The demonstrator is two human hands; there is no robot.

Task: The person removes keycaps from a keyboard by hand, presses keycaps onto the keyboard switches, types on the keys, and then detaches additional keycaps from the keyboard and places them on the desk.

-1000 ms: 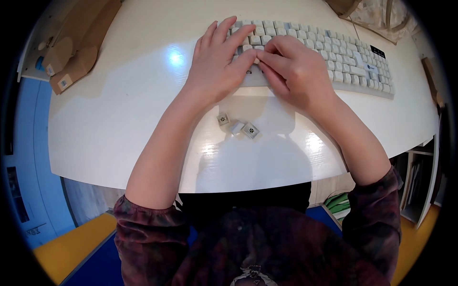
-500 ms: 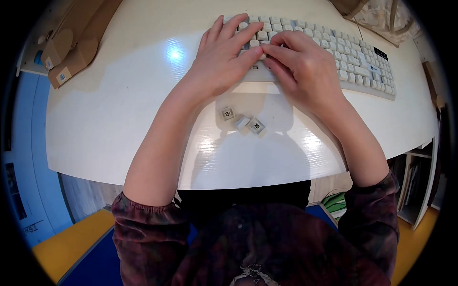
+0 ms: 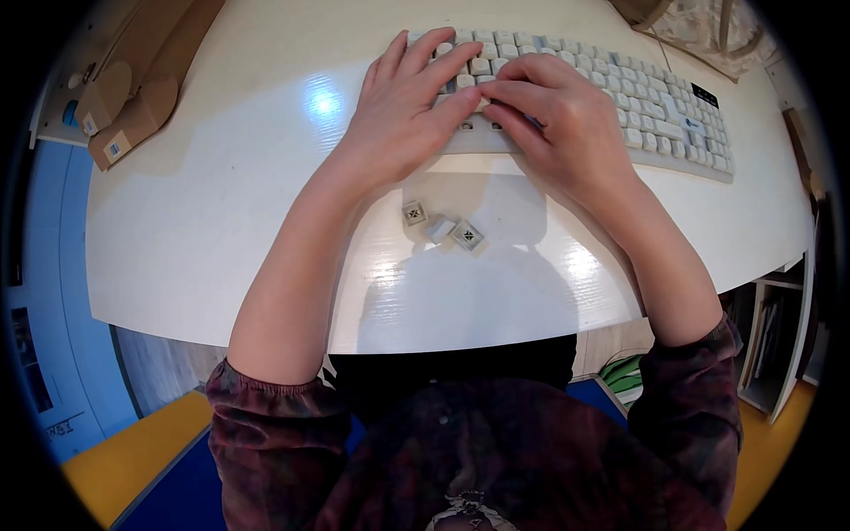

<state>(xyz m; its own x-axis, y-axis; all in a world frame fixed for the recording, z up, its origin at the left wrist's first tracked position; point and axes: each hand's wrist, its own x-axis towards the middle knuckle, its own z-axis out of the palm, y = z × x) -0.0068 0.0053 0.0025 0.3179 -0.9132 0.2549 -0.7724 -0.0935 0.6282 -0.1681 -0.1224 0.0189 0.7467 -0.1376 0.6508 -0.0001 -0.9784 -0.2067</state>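
Note:
A white keyboard lies across the back of the desk. My left hand rests on its left end, fingers spread over the keys. The left thumb tip meets the fingertips of my right hand near the front row. There, my right thumb and index finger are pinched on a keycap, mostly hidden by the fingers. Just in front, two bare switch spots show in the bottom row. Three loose keycaps lie on the desk: one upturned keycap, a tilted keycap and another upturned keycap.
The white desk has a curved front edge close to my body. Brown cardboard stands at the back left. A clear plastic bag sits behind the keyboard. Shelves are at the lower right.
My right fingers have shifted slightly, and the second bare switch spot shows more plainly. The left hand keeps its place on the keys. The whole view has moved a little.

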